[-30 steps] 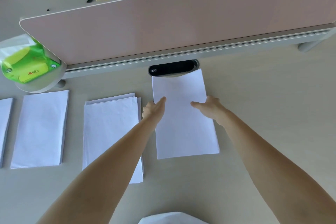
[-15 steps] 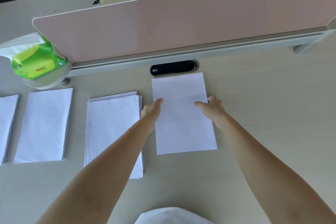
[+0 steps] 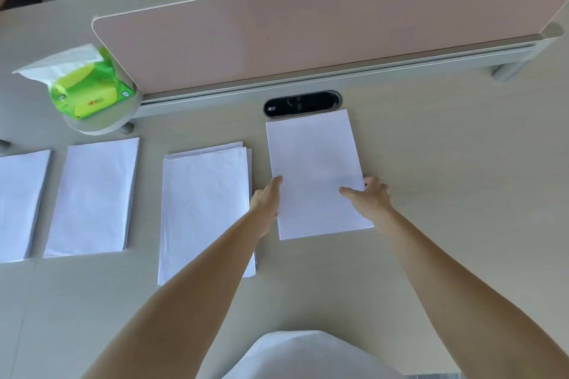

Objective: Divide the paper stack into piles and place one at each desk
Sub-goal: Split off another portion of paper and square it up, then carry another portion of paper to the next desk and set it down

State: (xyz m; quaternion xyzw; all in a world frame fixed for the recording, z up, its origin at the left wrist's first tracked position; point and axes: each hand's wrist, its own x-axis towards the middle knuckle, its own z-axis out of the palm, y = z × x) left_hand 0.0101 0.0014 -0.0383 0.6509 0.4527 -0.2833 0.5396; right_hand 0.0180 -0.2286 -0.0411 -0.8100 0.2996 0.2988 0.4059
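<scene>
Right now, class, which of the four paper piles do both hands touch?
The rightmost pile, below the black cable port: only it has the left hand and right hand at its edges.

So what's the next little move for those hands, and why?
Probably grip the rightmost pile at both edges and lift it. The left hand lies along its left edge, the right hand rests its thumb on top by the right edge, and it shares this desk with three other piles.
</scene>
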